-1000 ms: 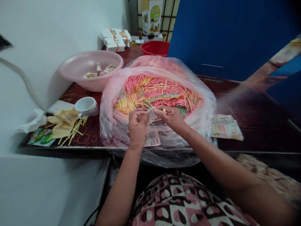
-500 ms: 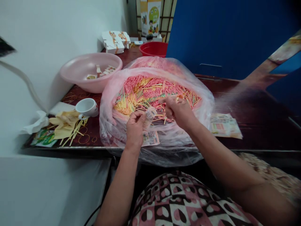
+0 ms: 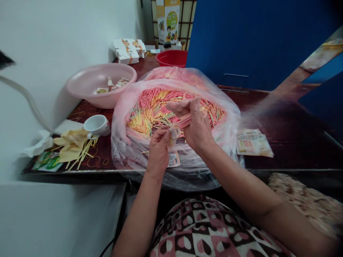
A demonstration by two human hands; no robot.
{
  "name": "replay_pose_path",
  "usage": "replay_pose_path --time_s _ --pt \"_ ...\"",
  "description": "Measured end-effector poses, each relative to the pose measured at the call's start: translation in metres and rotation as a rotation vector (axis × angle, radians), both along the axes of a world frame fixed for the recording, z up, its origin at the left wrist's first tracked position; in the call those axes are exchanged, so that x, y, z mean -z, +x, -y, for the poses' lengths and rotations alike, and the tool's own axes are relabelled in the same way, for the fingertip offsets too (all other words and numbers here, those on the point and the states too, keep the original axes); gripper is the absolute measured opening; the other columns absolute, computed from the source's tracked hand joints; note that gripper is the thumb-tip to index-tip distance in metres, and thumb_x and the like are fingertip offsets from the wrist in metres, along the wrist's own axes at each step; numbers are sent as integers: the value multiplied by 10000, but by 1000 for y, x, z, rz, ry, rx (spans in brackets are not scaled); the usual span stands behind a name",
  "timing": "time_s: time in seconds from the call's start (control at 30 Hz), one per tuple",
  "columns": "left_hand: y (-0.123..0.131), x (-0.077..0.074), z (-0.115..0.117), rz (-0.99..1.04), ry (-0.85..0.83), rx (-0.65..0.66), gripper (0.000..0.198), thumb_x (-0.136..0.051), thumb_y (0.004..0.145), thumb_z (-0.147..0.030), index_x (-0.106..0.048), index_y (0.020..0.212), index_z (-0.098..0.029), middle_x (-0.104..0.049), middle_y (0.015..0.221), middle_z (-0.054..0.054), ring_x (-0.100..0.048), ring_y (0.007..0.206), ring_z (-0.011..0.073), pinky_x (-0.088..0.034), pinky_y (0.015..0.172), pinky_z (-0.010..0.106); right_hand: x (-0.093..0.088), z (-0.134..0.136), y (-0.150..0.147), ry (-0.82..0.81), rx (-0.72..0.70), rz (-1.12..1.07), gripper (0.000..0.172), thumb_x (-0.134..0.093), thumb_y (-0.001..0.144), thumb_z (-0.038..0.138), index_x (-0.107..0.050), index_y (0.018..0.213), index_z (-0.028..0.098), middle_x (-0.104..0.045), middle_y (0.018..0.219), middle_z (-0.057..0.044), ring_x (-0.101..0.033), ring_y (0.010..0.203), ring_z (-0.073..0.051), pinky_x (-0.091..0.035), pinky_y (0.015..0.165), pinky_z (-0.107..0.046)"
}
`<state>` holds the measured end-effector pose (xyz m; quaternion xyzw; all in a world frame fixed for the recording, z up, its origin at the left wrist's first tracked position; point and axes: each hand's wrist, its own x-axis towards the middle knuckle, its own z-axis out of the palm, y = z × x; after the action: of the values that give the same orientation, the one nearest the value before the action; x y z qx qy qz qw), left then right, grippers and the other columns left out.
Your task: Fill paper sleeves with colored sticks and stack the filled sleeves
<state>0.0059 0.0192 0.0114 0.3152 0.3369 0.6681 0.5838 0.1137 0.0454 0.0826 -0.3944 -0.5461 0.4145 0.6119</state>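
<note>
Your right hand is closed around a thin bundle of pink sticks, gripped between thumb and fingers and angled toward your other hand. Your left hand is curled, with its fingertips pinching a small clear packet just beside the end of the bundle. The two seem held this close so the sticks can meet the packet, though its opening is too small to make out.

Just below your left hand, a printed paper slip lies on the plastic. Both hands work directly over a large plastic bag with a pink lining, its mouth spread wide at centre frame. That opening keeps the loose heap of coloured sticks within easy reach, and any stray ones would likely drop back in.

On the dark wooden table, a stack of printed slips sits to the right of the bag, perhaps kept apart so the sticks don't bury it. To the left are a white mug and a yellow cloth with loose sticks beside it. A pink basin sits at upper left, with a red bowl behind the bag.
</note>
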Motion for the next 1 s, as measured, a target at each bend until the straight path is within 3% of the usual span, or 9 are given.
replay_pose_path --time_s 0.2,0.4,0.6,0.73,0.83,0.93,1.0 --pt "3 3 1 42 -13 -7 309 -948 666 -351 -695 770 -207 -701 1082 -6 -661 1047 130 -475 1030 306 -9 4 -3 -26 101 -110 670 -217 1017 768 -643 1074 255 -758 974 -96 -718 1176 -269 -602 918 -463" --pt "8 2 2 163 -27 10 288 -962 661 -314 -719 777 -211 -722 1041 -29 -672 1012 115 -467 1050 292 -1 15 -7 134 70 -77 521 -393 1033 675 -675 890 261 -789 910 -66 -738 1146 -247 -576 1040 -434" --pt "10 0 4 193 -10 49 290 -966 662 -333 -726 784 -224 -730 1031 -40 -678 986 106 -497 997 278 20 20 -7 8 73 -11 597 -350 1014 734 -729 1040 274 -797 1009 -88 -713 1206 -263 -604 977 -430" --pt "9 -1 5 104 16 22 275 -942 691 -346 -716 784 -220 -733 1020 -23 -673 964 114 -509 957 274 13 16 5 -32 -95 137 598 -452 976 747 -780 1044 253 -786 1186 -80 -660 1295 -269 -514 1118 -456" --pt "8 -1 3 62 1 -7 301 -949 673 -357 -707 776 -211 -733 981 -16 -672 929 110 -520 928 263 6 12 18 -102 -227 203 581 -584 915 734 -751 1211 263 -706 1389 -60 -616 1353 -274 -452 1181 -471" --pt "7 -1 -1 28 -22 -72 333 -950 661 -378 -692 783 -205 -717 918 -19 -663 852 101 -533 863 252 7 11 27 -132 -146 201 654 -618 901 702 -654 1369 248 -655 1439 -83 -613 1334 -266 -485 1133 -441" --pt "8 -1 -4 -14 -5 -154 351 -946 660 -392 -683 794 -203 -697 872 -27 -649 809 93 -531 819 236 16 13 29 -166 -92 203 628 -663 880 650 -657 1342 224 -700 1317 -88 -662 1199 -247 -542 1024 -404"
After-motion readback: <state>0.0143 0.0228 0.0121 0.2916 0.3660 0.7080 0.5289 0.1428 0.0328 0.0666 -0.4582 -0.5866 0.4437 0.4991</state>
